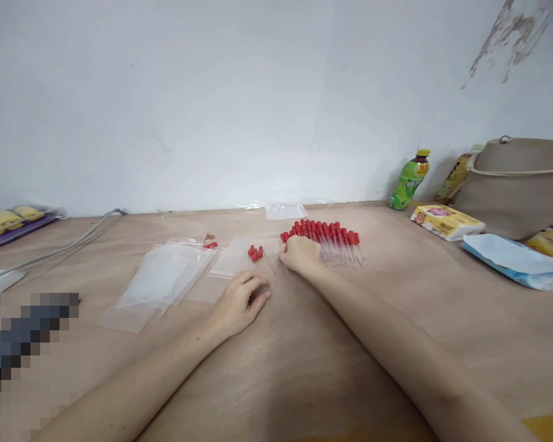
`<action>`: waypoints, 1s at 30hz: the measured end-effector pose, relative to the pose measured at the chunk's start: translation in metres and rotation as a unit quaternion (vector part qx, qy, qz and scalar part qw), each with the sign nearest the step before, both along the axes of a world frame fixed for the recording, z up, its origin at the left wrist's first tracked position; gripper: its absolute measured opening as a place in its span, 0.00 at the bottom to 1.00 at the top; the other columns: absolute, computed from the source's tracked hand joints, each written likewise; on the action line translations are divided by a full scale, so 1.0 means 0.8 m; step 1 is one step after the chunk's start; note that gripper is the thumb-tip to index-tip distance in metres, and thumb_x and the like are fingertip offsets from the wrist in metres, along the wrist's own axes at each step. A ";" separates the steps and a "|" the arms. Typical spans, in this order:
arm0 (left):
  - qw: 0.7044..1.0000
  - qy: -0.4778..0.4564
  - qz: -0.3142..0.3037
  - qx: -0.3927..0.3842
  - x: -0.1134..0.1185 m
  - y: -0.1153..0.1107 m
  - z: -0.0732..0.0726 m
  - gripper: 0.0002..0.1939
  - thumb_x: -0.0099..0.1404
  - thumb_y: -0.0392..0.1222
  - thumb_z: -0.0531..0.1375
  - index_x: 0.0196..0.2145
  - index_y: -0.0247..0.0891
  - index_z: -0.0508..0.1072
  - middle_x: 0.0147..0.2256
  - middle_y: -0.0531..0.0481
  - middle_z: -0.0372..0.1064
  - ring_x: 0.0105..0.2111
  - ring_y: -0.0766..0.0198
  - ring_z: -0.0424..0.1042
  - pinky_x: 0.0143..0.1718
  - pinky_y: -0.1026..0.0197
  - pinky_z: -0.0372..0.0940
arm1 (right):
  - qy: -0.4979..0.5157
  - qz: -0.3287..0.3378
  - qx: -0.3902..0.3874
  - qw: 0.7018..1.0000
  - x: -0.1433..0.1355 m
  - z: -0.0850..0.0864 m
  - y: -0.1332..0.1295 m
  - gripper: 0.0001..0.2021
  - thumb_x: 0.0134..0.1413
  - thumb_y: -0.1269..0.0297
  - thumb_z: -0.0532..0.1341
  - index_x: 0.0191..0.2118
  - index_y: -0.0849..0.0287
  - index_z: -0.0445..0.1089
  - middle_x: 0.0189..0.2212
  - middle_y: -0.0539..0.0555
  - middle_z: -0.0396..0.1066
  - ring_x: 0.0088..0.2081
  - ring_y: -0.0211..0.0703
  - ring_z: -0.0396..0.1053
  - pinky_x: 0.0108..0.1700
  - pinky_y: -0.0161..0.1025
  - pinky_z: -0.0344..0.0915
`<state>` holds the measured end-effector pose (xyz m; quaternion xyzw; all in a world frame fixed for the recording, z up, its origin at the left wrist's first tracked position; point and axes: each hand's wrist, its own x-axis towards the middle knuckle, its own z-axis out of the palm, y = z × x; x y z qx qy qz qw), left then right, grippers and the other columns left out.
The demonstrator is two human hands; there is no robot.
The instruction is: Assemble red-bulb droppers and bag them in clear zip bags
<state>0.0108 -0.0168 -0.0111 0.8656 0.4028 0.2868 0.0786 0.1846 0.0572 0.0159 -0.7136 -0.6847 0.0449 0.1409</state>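
Observation:
My left hand [243, 302] rests on the brown table covering [276, 380], its fingers curled but apart, with nothing visible between them. Further forward, my right hand [299, 253] is closed at the left end of a row of clear droppers with red bulbs [325, 230]. What its fingertips pinch is too small and partly hidden to make out. Several loose red bulbs [255, 252] lie between the hands, beyond my left hand. Clear zip bags [159, 276] are spread in a pile at the left, and another clear bag [234, 256] lies beside the loose bulbs.
A flat bag [286, 212] lies near the wall. At the right are a green bottle [409, 181], a tissue pack [447, 222], a blue-white packet [518, 261] and a grey-beige bag [516, 184]. A cable [69, 245] and a yellow-filled tray [13, 222] are at the left.

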 end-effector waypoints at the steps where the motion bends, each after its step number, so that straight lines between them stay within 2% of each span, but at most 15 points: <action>1: 1.000 -0.005 0.015 0.005 0.000 0.001 0.003 0.07 0.62 0.39 0.55 0.37 0.38 0.70 0.36 0.47 0.66 0.38 0.59 0.66 0.41 0.57 0.62 | 0.000 -0.002 -0.002 1.000 -0.001 0.001 0.000 0.13 0.47 0.61 0.55 0.37 0.59 0.72 0.35 0.60 0.73 0.39 0.50 0.70 0.36 0.41 0.62; 5: 0.994 -0.001 0.113 0.008 -0.008 0.021 0.020 0.07 0.61 0.42 0.54 0.31 0.38 0.69 0.33 0.49 0.67 0.37 0.59 0.66 0.40 0.58 0.61 | 0.006 -0.005 -0.009 1.000 -0.005 0.003 -0.001 0.13 0.46 0.60 0.56 0.35 0.61 0.72 0.33 0.61 0.73 0.37 0.50 0.70 0.35 0.40 0.62; 9: 0.978 0.063 0.197 -0.008 -0.014 0.055 0.032 0.10 0.58 0.47 0.56 0.28 0.37 0.70 0.29 0.48 0.67 0.35 0.56 0.67 0.36 0.58 0.60 | 0.016 -0.007 -0.011 1.000 -0.006 0.001 0.000 0.13 0.45 0.60 0.57 0.34 0.61 0.72 0.33 0.61 0.73 0.37 0.51 0.70 0.34 0.40 0.62; 12: 0.967 0.086 0.238 -0.022 -0.008 0.072 0.034 0.15 0.58 0.52 0.55 0.29 0.36 0.72 0.29 0.45 0.68 0.33 0.55 0.68 0.33 0.59 0.59 | 0.033 -0.013 -0.013 0.999 -0.002 0.003 0.004 0.13 0.46 0.57 0.56 0.33 0.59 0.72 0.32 0.59 0.73 0.37 0.51 0.70 0.33 0.40 0.61; 16: 0.959 0.100 0.261 -0.039 0.005 0.079 0.032 0.18 0.58 0.54 0.55 0.27 0.36 0.73 0.29 0.44 0.71 0.32 0.56 0.69 0.31 0.60 0.58 | 0.124 -0.029 -0.004 0.992 0.020 0.019 0.008 0.14 0.47 0.54 0.55 0.25 0.57 0.71 0.26 0.56 0.72 0.33 0.47 0.70 0.31 0.38 0.59; 20: 0.959 0.100 0.264 -0.037 0.009 0.083 0.029 0.16 0.58 0.51 0.55 0.25 0.36 0.73 0.27 0.44 0.71 0.30 0.56 0.69 0.29 0.60 0.57 | 0.171 -0.004 0.039 0.985 0.054 0.029 0.001 0.17 0.51 0.57 0.52 0.18 0.59 0.65 0.19 0.54 0.68 0.26 0.42 0.67 0.28 0.35 0.56; 24: 0.965 0.065 0.252 0.003 0.001 0.071 0.029 0.12 0.58 0.47 0.56 0.26 0.35 0.72 0.27 0.44 0.69 0.30 0.56 0.68 0.30 0.59 0.58 | 0.191 0.011 0.094 0.977 0.091 0.013 -0.020 0.12 0.55 0.60 0.51 0.28 0.60 0.66 0.25 0.53 0.70 0.29 0.40 0.67 0.30 0.34 0.57; 27: 0.980 0.042 0.185 0.059 -0.008 0.043 0.031 0.09 0.58 0.43 0.55 0.29 0.35 0.71 0.28 0.47 0.67 0.31 0.58 0.67 0.33 0.58 0.59 | 0.214 0.098 0.173 0.956 0.109 -0.012 -0.044 0.08 0.54 0.64 0.52 0.37 0.60 0.65 0.29 0.54 0.71 0.31 0.40 0.67 0.32 0.35 0.59; 30: 0.994 0.043 0.089 0.041 -0.014 0.007 0.028 0.07 0.58 0.40 0.55 0.27 0.35 0.70 0.27 0.49 0.65 0.29 0.61 0.65 0.32 0.60 0.60 | 0.213 0.207 0.203 0.933 0.112 -0.031 -0.069 0.09 0.55 0.66 0.52 0.40 0.60 0.66 0.33 0.56 0.71 0.33 0.41 0.67 0.33 0.36 0.60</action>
